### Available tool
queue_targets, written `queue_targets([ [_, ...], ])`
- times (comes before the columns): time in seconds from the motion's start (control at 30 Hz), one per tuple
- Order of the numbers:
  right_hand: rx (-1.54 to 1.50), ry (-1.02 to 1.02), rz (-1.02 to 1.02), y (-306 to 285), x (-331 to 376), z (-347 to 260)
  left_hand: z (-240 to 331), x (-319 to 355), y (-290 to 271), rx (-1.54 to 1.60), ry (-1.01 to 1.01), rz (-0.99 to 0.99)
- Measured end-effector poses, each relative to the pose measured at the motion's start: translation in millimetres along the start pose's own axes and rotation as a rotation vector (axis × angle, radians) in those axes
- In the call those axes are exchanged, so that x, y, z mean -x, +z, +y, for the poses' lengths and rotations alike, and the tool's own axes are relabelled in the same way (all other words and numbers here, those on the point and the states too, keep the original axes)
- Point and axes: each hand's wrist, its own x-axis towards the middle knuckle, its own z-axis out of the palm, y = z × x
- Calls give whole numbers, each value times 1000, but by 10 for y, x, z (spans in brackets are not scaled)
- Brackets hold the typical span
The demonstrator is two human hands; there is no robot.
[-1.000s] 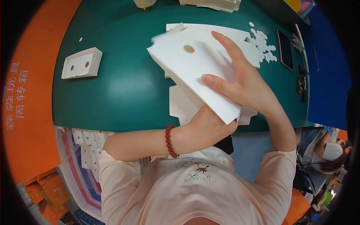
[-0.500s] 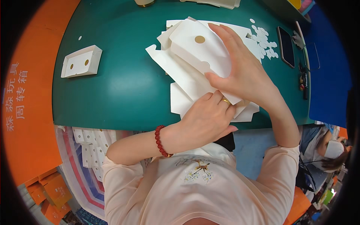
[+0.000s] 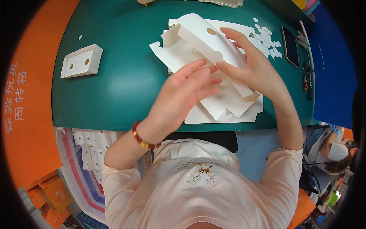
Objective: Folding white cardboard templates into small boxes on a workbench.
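Observation:
A partly folded white card box [image 3: 196,34] with a round hole lies tilted over the middle of the green table. My right hand [image 3: 259,72] grips its right side, thumb at the near edge and fingers over the top. My left hand [image 3: 179,93], with a red bead bracelet at the wrist, hovers at the box's near left edge. Its fingers are stretched and spread, slightly blurred, with nothing visible in them. Beneath the box lie flat white card blanks [image 3: 244,117]. Whether the left fingertips touch the card, I cannot tell.
A folded white tray [image 3: 82,66] with two holes stands at the left of the green table [image 3: 118,99]. Small white paper discs [image 3: 268,42] lie scattered near a phone [image 3: 290,47] at right. Below the table's front edge, a striped bag [image 3: 74,168] holds several white boxes.
My left hand has drawn back from under the box's near end, moving left and opening its fingers. The box has tilted up and opened along its left side, my right hand still on it.

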Motion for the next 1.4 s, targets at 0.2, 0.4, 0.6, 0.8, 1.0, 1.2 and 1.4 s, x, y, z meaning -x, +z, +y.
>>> queue_targets([
  [0.2,52,-111,-6,65,26,70,-80,-198,-77,71,-45,-32],
  [0.4,90,-109,11,39,39,32,105,-5,-150,-219,-94,-90],
  [0.6,155,-129,26,103,14,33,243,55,-413,-2008,1044,-17],
  [0.8,483,-261,60,263,90,85,146,-89,-506,-1946,1141,-221],
  [1.0,504,-345,104,272,90,209,103,-102,-471,-1877,1109,-218],
  [1.2,161,-100,116,186,-5,173,110,-89,-470,-1872,1082,-229],
  [1.4,38,44,99,127,-81,184,125,-89,-471,-1885,1066,-242],
])
